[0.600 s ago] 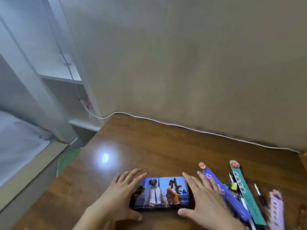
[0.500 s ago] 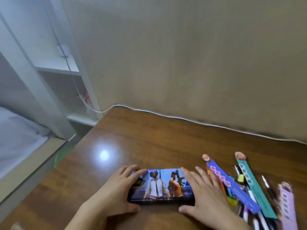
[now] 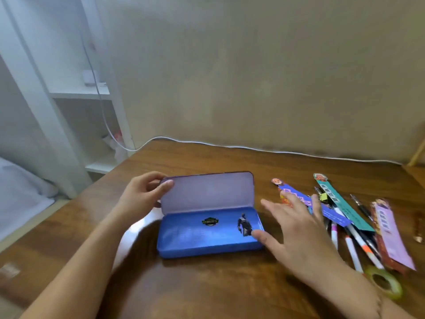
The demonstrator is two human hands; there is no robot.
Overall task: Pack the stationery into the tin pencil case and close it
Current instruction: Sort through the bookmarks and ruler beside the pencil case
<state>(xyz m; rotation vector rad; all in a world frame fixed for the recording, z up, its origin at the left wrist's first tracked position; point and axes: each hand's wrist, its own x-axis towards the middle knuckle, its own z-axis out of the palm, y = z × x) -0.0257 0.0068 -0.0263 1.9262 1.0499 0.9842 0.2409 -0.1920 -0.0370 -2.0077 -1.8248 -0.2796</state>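
The blue tin pencil case point(image 3: 207, 236) lies open at the middle of the wooden table point(image 3: 230, 291), its lid point(image 3: 207, 192) standing upright at the back. My left hand point(image 3: 142, 192) grips the lid's left edge, thumb on the inside. My right hand point(image 3: 296, 229) hovers with spread fingers beside the case's right end, thumb touching the tray's right rim. To the right lies a pile of stationery: a blue bookmark point(image 3: 331, 210), a teal bookmark point(image 3: 340, 203), a pink bookmark point(image 3: 391, 233) and several pens point(image 3: 354, 249). The tray holds nothing.
A yellow-green tape roll point(image 3: 384, 282) lies at the right near my right forearm. A white cable point(image 3: 230, 147) runs along the table's back edge by the wall. White shelves point(image 3: 92, 95) and a bed point(image 3: 18, 194) stand left of the table.
The case was shut with both hands on its lid; now the lid is raised by my left hand. My right hand has left the lid and moved right toward the stationery.
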